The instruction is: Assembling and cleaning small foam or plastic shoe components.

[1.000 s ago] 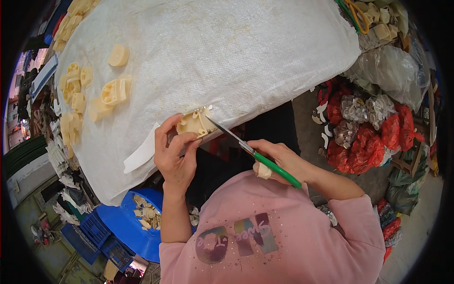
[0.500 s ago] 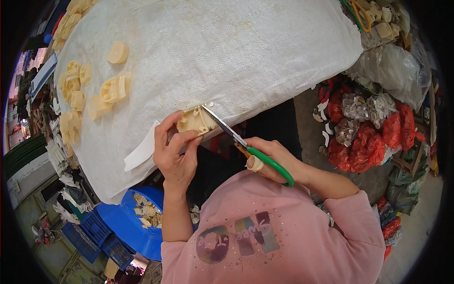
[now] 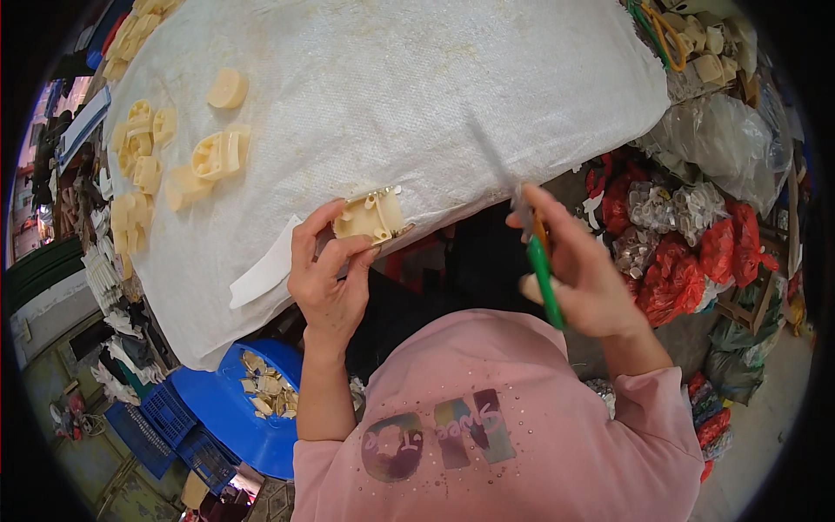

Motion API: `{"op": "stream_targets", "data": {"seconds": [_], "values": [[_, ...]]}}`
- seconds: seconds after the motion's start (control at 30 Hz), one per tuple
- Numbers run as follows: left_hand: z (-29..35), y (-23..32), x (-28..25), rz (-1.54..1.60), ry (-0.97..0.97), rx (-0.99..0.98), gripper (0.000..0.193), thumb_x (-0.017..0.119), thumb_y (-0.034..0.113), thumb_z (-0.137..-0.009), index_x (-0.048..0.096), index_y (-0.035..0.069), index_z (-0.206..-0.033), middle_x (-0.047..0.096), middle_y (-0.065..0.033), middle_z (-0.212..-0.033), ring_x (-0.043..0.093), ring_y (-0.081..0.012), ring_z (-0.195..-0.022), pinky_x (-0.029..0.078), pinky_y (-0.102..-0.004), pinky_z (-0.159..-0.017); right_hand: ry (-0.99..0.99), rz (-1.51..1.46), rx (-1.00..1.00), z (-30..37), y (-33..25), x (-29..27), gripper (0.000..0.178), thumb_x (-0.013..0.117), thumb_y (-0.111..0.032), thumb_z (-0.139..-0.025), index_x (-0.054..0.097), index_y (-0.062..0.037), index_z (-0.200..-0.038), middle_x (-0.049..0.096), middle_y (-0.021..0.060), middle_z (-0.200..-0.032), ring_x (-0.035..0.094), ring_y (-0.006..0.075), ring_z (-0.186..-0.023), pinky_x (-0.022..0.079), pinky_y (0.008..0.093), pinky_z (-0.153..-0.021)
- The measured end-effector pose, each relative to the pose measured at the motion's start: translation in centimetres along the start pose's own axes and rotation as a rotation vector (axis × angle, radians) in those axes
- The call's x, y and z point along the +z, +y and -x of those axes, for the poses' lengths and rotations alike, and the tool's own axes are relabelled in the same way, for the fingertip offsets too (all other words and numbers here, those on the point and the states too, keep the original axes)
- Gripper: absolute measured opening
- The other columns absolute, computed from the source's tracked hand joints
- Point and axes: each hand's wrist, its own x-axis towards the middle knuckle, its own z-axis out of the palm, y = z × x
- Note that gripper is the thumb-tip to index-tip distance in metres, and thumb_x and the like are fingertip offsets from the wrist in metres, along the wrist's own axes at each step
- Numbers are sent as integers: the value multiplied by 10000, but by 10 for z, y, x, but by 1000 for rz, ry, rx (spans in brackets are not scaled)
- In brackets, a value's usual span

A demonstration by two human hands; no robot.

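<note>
Left hand (image 3: 329, 287): fingers pinching cream plastic casing (image 3: 359, 221) at bench (image 3: 391, 96) edge. Right hand (image 3: 591, 283): fingers gripping green-handled scissors (image 3: 543, 274), apart from casing.

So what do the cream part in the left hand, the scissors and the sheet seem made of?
Cream part: probably moulded plastic, fairly dull, judging by its thin walls and round posts.
Scissors: the green handle looks like smooth plastic; the grey blades, blurred, are likely metal.
Sheet: perhaps woven plastic, faintly shiny, with fine texture and wrinkles.
</note>
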Motion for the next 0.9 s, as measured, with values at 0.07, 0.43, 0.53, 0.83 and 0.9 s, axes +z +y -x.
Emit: {"op": "stream_targets", "data": {"seconds": [0.07,0.43,0.53,0.83,0.9], "values": [[-1,2,-2,-66,-17,28,213,702,-77,-603,638,34,-774,588,-141,-1089,571,-271,-1024,470,-359,-860,-46,-300,-127,-9,-1,-12,748,538,15,-718,302,-81,-1421,454,121,-1243,454,168,-1022,400,310,-875],[-3,7,1,-47,-2,-52,193,703,-73,-595,650,27,-751,593,-130,-1080,574,-255,-1002,472,-346,-850,-41,-646,-635,-95,-17,42,584,500,-53,-871,260,-29,-1403,542,94,-913,500,130,-751,423,276,-693],[-2,4,0,-43,15,-28,201,712,-72,-589,654,25,-755,594,-127,-1078,577,-248,-997,473,-340,-847,10,-676,-599,-103,-5,58,546,496,-89,-854,303,-58,-1365,509,91,-836,441,163,-702,394,325,-672],[-2,2,-2,-24,-10,-71,220,732,-83,-574,664,24,-755,587,-126,-1086,583,-239,-980,478,-324,-838,-26,-784,-512,-108,-9,56,526,475,-46,-830,323,-24,-1334,467,60,-808,404,148,-688,380,324,-683],[1,4,-2,8,4,-80,220,735,-80,-575,665,23,-756,584,-125,-1090,583,-237,-974,480,-325,-834,30,-842,-679,-108,-2,63,526,482,-62,-838,321,-30,-1339,459,58,-800,412,152,-689,386,324,-685]]}}
